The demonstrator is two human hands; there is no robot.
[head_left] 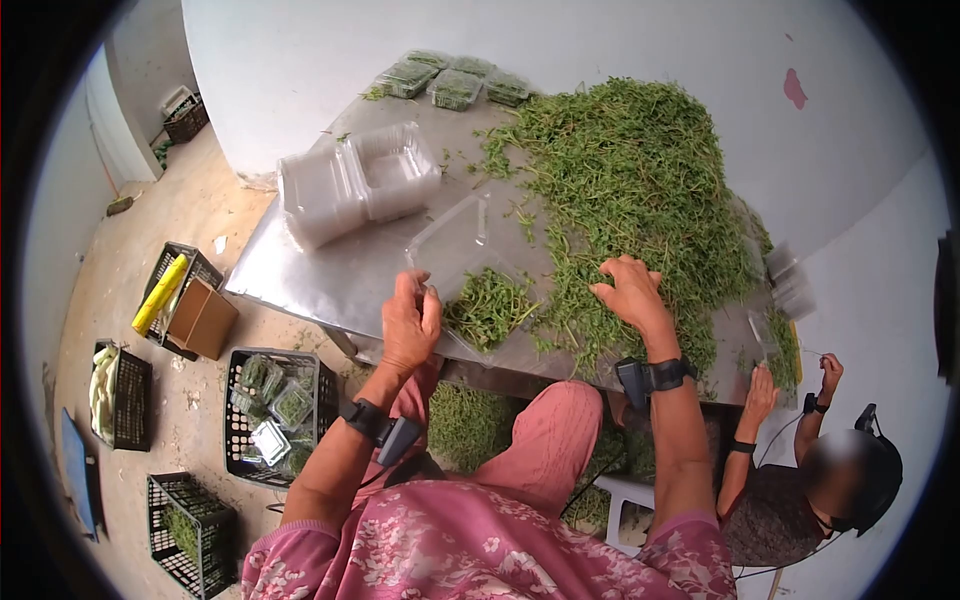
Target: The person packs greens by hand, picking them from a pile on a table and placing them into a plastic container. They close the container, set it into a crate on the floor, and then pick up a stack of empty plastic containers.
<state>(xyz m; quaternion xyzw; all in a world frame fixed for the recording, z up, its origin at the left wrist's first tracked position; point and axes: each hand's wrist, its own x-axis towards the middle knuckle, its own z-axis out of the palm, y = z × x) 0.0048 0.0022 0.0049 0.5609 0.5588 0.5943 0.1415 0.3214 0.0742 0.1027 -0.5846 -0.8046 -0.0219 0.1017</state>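
Note:
A see-through plastic clamshell box stands with its lid up at the table's near edge. Leafy green stems fill its near half. My left hand grips the box's left side between curled fingers and thumb. To the right, my right hand lies over the near part of a big heap of the same greens, fingers apart and slightly bent. Nothing shows in its grasp.
Nested plastic boxes stand on the metal table; filled boxes sit at the back. A crate of packed boxes and other crates are on the floor at left. A co-worker handles greens at right.

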